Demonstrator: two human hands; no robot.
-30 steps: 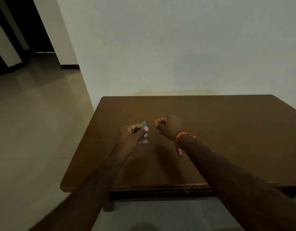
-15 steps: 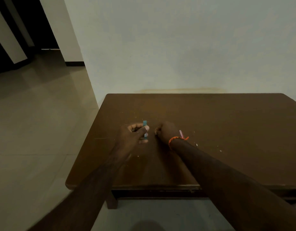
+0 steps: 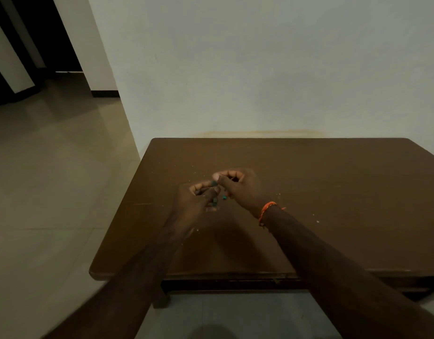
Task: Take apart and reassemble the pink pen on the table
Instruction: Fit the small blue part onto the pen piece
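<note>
Both hands meet over the brown table (image 3: 333,182), left of its middle. My left hand (image 3: 196,201) is curled around a teal pen part (image 3: 214,183); its top shows above the thumb and its lower end below the fingers. My right hand (image 3: 242,189) is closed, its thumb and fingertips pinched right at the top of that teal part. A thin dark piece seems to lie inside its fingers, mostly hidden. A small teal bit (image 3: 224,197) shows between the two hands. No pink barrel is visible.
An orange thread bracelet (image 3: 266,211) is on my right wrist. Pale specks dot the tabletop to the right of the hands. The table's far edge meets a white wall (image 3: 260,69). Tiled floor (image 3: 52,192) lies to the left, with a dark doorway beyond.
My right hand moved left and up until its fingertips met the teal part in my left hand. The pink tip seen by the right wrist is out of sight.
</note>
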